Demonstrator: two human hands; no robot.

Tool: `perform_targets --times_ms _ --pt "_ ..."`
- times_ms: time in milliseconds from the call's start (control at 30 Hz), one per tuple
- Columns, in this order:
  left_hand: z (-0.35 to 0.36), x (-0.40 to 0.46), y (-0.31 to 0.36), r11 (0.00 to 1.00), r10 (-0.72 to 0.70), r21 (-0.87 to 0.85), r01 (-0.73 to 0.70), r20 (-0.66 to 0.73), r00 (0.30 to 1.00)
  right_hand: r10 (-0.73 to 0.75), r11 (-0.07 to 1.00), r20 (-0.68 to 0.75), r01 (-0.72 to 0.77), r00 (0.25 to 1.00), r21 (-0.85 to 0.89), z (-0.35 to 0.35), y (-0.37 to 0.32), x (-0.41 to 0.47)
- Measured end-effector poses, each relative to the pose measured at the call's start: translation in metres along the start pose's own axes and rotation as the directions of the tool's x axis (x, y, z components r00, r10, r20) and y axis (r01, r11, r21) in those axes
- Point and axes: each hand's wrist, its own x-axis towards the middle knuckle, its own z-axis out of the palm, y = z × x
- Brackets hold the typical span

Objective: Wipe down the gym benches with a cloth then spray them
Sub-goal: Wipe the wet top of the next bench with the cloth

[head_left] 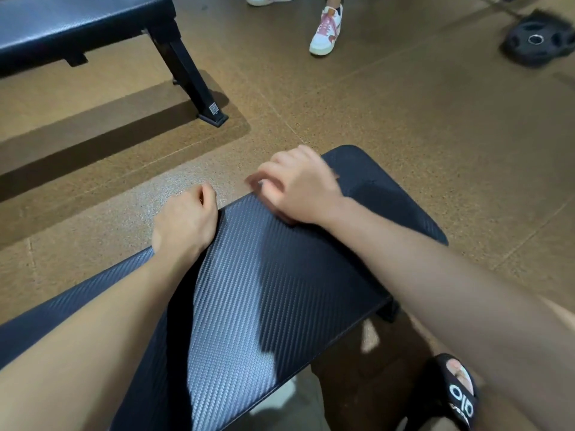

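1. The near bench (249,275), big and black, fills the middle; another bench (71,23) stands far off, top left.
2. The left hand (185,220) rests curled at the bench's far edge, holding nothing I can see.
3. The right hand (298,188) is blurry, fingers bent; I cannot tell if it holds something.
4. No cloth or spray shows, so wiping looks unstarted; next, get the cloth.

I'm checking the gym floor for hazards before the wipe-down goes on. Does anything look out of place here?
One thing: a black weight plate lies loose on the floor at the far right, not racked, near a bystander's white-and-pink shoe. The near bench pad looks intact and dry. No cloth or spray bottle is visible.
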Motion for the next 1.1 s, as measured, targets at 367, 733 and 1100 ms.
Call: perform_targets --times_ms 367,733,1100 --pt "0.001 -0.002 0.007 0.996 0.066 0.066 -0.065 -0.001 0.998 0.213 0.975 -0.028 -0.214 0.977 -0.065 0.006 -0.032 -0.016" --pt "-0.004 -0.005 0.006 0.998 0.065 0.022 -0.065 0.000 0.998 0.255 0.965 0.095 -0.248 0.962 -0.082 -0.029 0.054 -0.014" --pt "-0.002 0.010 0.034 0.986 0.132 -0.117 -0.119 0.117 0.984 0.661 0.737 -0.132 -0.672 0.739 -0.074 -0.050 0.064 -0.131"
